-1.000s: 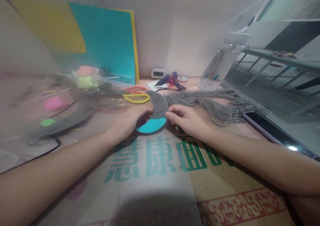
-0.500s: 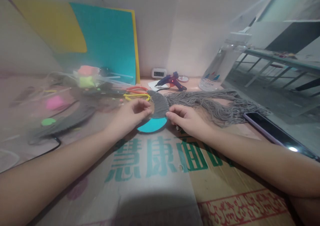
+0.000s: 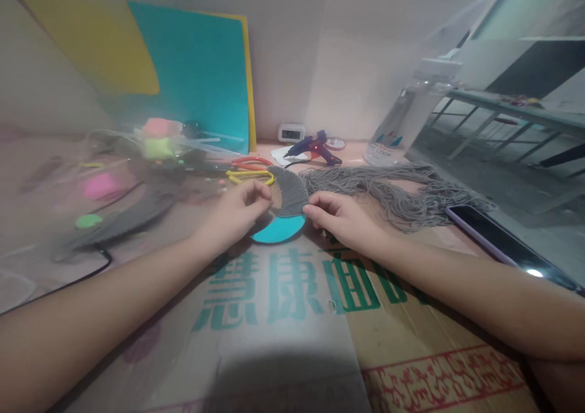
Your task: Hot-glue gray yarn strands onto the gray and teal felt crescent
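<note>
Between my hands is a round disc, its bare lower part bright blue. Rows of grey yarn cover its upper right, and a brownish patch shows at the left. My right hand pinches the right edge where the yarn ends, thumb and forefinger together. At the left side, my left hand has its thumb and forefinger pressed together close to the brownish patch. Whatever is in that pinch is too small to make out. Behind the left hand lie scissors with yellow and orange handles.
A skein of loose grey yarn lies to the right, beside a phone with its light on. Behind are a blue glue gun, a small digital clock and a clear bottle. Printed cardboard covers the front.
My left fingertips have drawn back slightly to the left from the yarn rows. My right hand and the disc stay nearly still.
</note>
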Action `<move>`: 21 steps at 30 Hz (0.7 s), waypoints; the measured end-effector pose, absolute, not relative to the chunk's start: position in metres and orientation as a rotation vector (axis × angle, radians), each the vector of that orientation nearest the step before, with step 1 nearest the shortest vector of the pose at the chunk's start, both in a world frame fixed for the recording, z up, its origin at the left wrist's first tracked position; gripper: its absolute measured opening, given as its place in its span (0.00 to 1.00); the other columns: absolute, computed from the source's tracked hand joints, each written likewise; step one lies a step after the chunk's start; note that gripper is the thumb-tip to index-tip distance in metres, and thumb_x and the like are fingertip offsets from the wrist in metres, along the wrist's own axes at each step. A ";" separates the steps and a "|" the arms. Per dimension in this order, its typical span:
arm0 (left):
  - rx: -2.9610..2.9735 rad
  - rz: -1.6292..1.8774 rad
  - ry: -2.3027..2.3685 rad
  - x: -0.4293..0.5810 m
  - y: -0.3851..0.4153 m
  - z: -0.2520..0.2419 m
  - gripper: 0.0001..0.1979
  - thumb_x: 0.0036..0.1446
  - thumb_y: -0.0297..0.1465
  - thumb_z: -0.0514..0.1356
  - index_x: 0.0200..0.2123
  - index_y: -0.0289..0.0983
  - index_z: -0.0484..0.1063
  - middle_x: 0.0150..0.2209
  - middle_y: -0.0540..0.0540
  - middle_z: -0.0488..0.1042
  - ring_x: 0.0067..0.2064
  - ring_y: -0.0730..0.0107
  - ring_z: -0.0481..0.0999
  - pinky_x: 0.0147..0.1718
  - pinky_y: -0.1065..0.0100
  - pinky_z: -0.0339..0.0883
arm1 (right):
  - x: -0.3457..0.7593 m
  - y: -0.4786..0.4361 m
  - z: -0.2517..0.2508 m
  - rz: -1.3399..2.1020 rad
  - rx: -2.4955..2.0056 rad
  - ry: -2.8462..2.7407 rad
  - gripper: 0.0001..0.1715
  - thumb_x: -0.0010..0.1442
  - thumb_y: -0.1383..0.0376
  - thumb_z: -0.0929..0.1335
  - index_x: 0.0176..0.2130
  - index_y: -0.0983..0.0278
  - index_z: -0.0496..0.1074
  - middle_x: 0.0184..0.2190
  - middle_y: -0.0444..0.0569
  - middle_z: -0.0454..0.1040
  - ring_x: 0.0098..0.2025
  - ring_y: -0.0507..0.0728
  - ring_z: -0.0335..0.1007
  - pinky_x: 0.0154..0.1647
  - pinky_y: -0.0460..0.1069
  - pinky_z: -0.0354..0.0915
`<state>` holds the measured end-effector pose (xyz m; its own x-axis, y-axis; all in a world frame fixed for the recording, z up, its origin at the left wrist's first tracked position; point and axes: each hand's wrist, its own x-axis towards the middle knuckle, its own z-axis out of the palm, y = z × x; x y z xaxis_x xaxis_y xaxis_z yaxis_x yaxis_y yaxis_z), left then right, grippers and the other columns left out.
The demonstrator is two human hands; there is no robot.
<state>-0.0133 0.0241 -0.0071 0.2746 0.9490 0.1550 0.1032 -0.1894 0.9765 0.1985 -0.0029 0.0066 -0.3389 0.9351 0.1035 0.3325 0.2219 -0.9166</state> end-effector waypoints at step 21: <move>1.962 0.860 1.075 -0.010 0.018 0.000 0.17 0.58 0.41 0.57 0.23 0.36 0.66 0.24 0.51 0.65 0.28 0.71 0.64 0.26 0.70 0.55 | 0.199 -0.004 0.008 0.969 -1.120 -1.890 0.24 0.69 0.54 0.56 0.30 0.64 0.68 0.24 0.44 0.68 0.27 0.51 0.63 0.29 0.46 0.60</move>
<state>-0.0096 0.0176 -0.0003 0.4276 0.8802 0.2058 0.3935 -0.3862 0.8342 0.1989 -0.0039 0.0079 -0.3599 0.9104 0.2039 0.3660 0.3388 -0.8668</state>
